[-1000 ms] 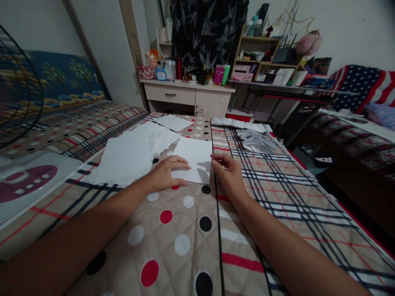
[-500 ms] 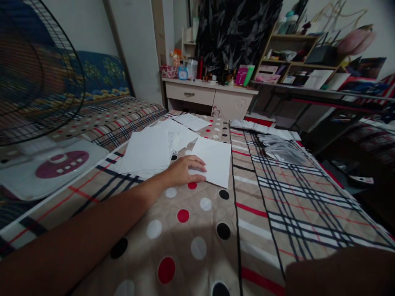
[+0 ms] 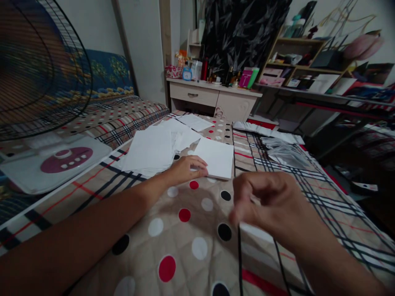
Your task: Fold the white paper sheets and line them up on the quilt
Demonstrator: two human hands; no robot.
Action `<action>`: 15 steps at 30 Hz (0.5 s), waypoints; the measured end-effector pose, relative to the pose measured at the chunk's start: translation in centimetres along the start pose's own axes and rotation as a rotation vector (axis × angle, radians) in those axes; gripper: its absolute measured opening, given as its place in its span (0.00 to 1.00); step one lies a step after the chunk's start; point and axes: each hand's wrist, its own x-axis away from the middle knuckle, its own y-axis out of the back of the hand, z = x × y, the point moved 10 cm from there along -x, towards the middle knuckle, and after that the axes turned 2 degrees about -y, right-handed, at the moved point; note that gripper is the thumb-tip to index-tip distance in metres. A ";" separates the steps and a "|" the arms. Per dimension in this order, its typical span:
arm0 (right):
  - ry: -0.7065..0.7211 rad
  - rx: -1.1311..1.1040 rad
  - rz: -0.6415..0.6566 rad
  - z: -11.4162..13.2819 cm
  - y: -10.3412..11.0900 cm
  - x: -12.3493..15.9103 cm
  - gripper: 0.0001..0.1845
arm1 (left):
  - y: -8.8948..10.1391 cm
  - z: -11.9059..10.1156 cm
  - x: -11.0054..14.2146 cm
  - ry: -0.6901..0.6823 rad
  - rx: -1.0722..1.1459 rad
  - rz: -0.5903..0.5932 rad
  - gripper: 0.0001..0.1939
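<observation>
A small stack of white paper sheets (image 3: pixel 217 158) lies on the patterned bedspread (image 3: pixel 200 226). At its near left corner, my left hand (image 3: pixel 188 167) grips the edge between thumb and fingers. My right hand (image 3: pixel 271 203) hangs over the bedspread, nearer to me and to the right of the stack. Its fingers are curled towards the thumb, slightly blurred, with nothing visible in them. Left of the stack, a looser spread of white sheets (image 3: pixel 149 150) overlaps in a pile, and another white sheet (image 3: pixel 195 122) lies farther back.
A fan (image 3: pixel 46 74) stands close on the left. Clear plastic sleeves (image 3: pixel 282 150) and a long silvery packet (image 3: pixel 267 130) lie on the bed at right. Behind the bed are a pale dresser (image 3: pixel 197 93) with bottles and a shelf unit (image 3: pixel 300 68).
My right hand has risen from the lower right corner towards the paper stack. The near edge of the stack now sits slightly higher in view. My left hand has stayed at the corner.
</observation>
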 end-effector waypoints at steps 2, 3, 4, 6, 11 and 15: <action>0.036 0.265 -0.117 -1.6 1.3 -1.1 0.19 | 0.0 0.0 0.0 -0.003 0.002 -0.004 0.09; 0.067 0.441 -0.181 -2.3 2.0 -1.6 0.18 | 0.0 0.1 0.0 -0.004 0.005 -0.009 0.09; 0.117 0.607 -0.208 -2.8 2.4 -2.0 0.14 | 0.0 0.1 0.0 -0.006 0.009 -0.015 0.09; 0.158 0.843 -0.209 -4.2 2.7 -2.7 0.18 | 0.0 0.3 0.0 -0.011 0.015 -0.022 0.09; 0.200 0.998 -0.125 -5.5 2.7 -2.8 0.10 | -0.2 0.7 0.0 -0.028 0.032 -0.023 0.10; 0.225 1.036 -0.108 -5.6 2.5 -2.7 0.10 | -0.2 0.6 0.0 -0.045 0.031 -0.022 0.10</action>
